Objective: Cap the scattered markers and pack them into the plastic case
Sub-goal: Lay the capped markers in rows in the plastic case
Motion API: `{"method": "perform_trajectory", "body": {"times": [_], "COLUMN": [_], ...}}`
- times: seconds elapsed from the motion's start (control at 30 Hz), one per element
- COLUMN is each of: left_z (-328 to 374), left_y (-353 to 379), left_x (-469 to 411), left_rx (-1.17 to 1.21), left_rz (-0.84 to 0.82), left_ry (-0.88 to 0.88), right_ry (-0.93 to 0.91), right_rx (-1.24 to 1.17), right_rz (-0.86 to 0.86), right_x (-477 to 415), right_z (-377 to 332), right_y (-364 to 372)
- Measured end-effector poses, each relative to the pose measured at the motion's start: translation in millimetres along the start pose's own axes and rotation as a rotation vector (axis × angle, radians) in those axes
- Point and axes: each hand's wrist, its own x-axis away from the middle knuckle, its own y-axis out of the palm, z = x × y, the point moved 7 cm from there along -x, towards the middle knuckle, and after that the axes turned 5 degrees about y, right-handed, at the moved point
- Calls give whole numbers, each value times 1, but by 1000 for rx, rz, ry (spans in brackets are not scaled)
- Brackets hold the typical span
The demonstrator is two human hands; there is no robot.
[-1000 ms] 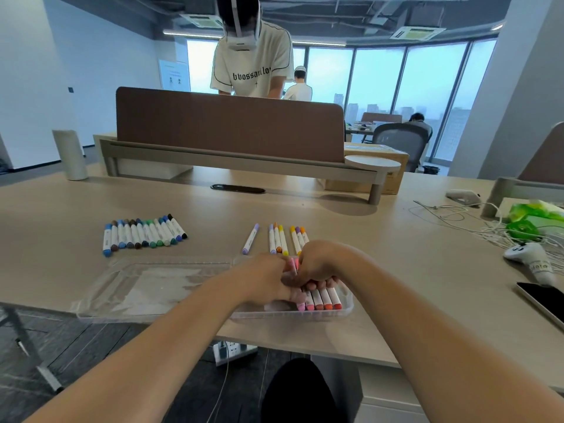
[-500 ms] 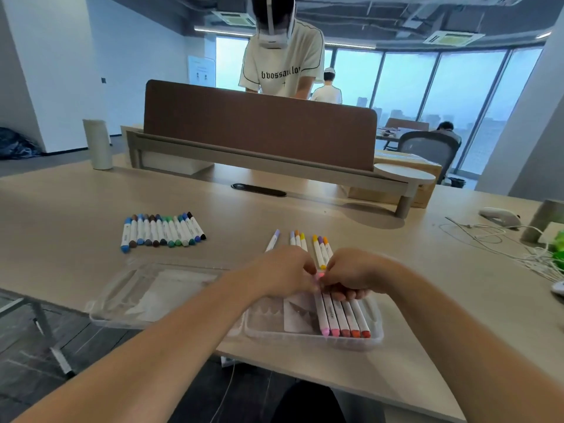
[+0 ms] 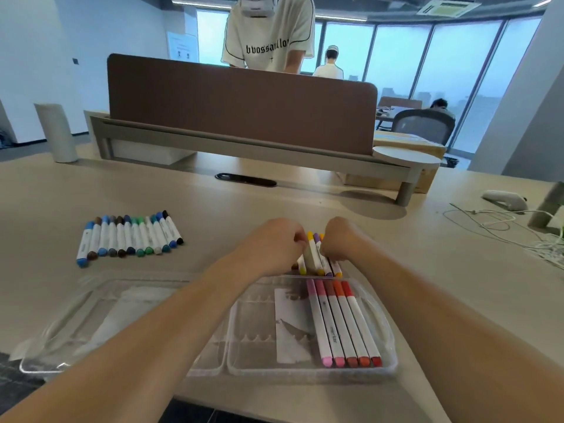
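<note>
Hands meet at the centre of the frame, just beyond the far rim of the plastic case [image 3: 256, 325]. The left hand [image 3: 271, 244] and the right hand [image 3: 343, 239] both have their fingers curled in, closing from either side on a small bunch of markers [image 3: 314, 254] with yellow, purple and orange caps. The near ends of the bunch sit just above the case's rim; whether the bunch is lifted off the desk [image 3: 427, 270] cannot be told.

The case lies open in the lower part of the frame. Its right half holds five capped markers [image 3: 345, 325] side by side, pink through orange to red, against the right wall, with a printed paper insert [image 3: 290, 328] to their left. The clear lid half [image 3: 100, 315] spreads towards the lower left.

At centre left, well apart from the hands, a row of capped markers [image 3: 131, 236] in blues, browns and greens lies on the desk. A brown partition [image 3: 241, 108] crosses the upper middle, with a person in a white T-shirt [image 3: 268, 41] standing behind it. White cables [image 3: 503, 227] trail at the right edge
</note>
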Motion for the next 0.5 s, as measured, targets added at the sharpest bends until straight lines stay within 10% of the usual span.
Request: {"method": "perform_trajectory", "body": {"times": [0.5], "left_z": [-5], "left_y": [-9], "left_x": [12], "left_rx": [-31], "left_rz": [54], "left_ry": [-31], "right_ry": [-27], "right_rx": [33], "right_rz": [-13], "right_x": [20], "right_z": [-26], "right_y": [-17]}}
